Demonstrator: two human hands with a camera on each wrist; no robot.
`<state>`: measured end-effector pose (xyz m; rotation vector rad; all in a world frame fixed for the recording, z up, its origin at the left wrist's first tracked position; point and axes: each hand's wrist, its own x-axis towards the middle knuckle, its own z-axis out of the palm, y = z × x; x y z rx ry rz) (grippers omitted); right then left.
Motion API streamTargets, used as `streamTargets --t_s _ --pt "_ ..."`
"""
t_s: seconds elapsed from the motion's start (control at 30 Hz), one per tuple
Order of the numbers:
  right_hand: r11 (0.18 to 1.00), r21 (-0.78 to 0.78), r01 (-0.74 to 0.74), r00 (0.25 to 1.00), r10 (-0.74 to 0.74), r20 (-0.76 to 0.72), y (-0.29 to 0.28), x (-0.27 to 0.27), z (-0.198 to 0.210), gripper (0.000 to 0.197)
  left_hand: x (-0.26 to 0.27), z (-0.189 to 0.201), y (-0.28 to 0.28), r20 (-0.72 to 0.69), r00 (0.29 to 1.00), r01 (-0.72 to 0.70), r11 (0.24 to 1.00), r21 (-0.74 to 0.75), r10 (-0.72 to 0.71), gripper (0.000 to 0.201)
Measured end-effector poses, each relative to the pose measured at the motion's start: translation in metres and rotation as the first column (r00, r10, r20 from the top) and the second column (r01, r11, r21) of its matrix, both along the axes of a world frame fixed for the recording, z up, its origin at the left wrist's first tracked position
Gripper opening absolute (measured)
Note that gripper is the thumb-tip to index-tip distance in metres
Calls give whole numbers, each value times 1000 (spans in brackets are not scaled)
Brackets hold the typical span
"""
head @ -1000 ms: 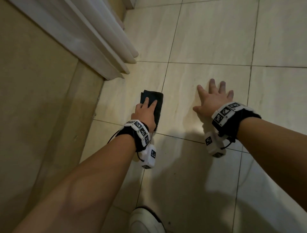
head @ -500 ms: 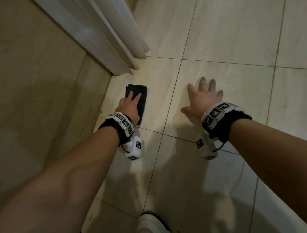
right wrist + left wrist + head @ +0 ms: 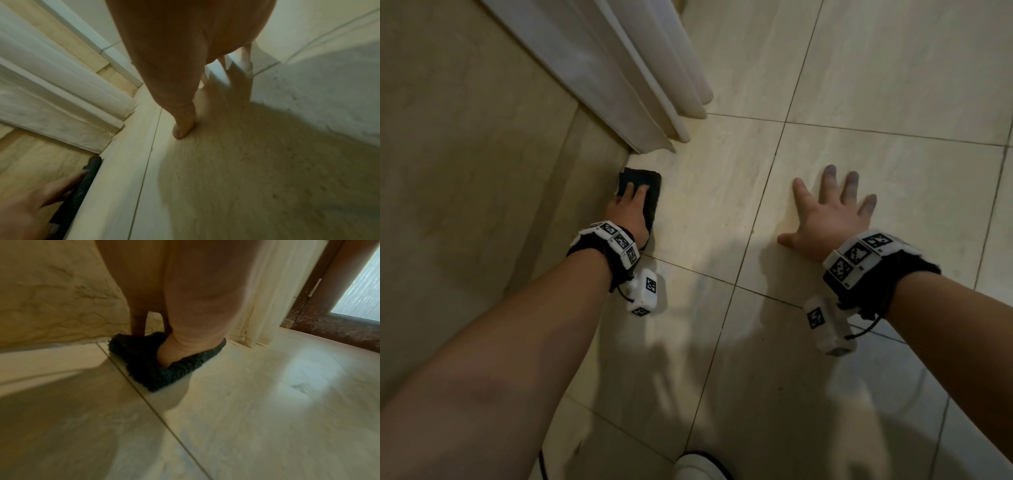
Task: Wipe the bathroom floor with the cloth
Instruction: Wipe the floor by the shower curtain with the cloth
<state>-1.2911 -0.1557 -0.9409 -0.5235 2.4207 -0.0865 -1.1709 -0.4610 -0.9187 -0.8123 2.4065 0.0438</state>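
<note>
A dark folded cloth [image 3: 650, 192] lies flat on the pale tiled floor [image 3: 722, 212], tight against the base of the beige wall. My left hand [image 3: 631, 209] presses down on it with straight fingers laid along its top. In the left wrist view the palm and thumb [image 3: 185, 340] sit on the cloth [image 3: 148, 369], whose fuzzy edge shows beside a grout line. My right hand [image 3: 835, 212] rests flat on a bare tile to the right, fingers spread, holding nothing. The right wrist view shows its thumb [image 3: 183, 128] on the floor and the cloth [image 3: 82, 183] at lower left.
A white shower curtain [image 3: 640, 78] hangs down to the floor just beyond the cloth. The beige wall [image 3: 465, 154] runs along the left. A white shoe tip [image 3: 698, 467] shows at the bottom edge. A dark door frame [image 3: 329, 321] stands far behind the curtain.
My left hand has slid the cloth leftward across the tile until it meets the wall base. The right hand has stayed flat on the floor, fingers spread.
</note>
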Motion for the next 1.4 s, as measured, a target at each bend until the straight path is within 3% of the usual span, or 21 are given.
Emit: streamTargets --t_s 0.23,0.37,0.5,0.6,0.7,1.03,1.23,1.4 --pt "999 -31 6 1000 -6 10 1 2 5 103 3 12 42 48 999 5 998 67 -8 92" --pt "999 -40 -2 1000 3 8 2 3 9 102 1 11 107 -5 988 154 980 123 -154 95" --pt "998 -61 -23 999 24 29 10 -12 23 96 -2 9 149 -22 959 282 956 85 -281 95" --pt "993 -114 9 1000 -10 -13 25 -35 36 85 -6 9 151 5 959 281 955 94 -283 96" --pt "998 -43 49 997 -51 -57 41 -46 31 80 -16 10 150 15 957 288 953 98 -291 95" --pt "998 -2 65 996 -65 -56 43 -39 5 97 -95 7 147 1 941 335 936 104 -337 90" --pt "996 -32 84 996 -85 -30 45 -40 -3 99 -136 6 134 -20 965 262 957 127 -261 89" --pt "994 -57 94 995 -95 -17 48 -41 -8 100 -138 5 105 -11 982 188 972 143 -188 91"
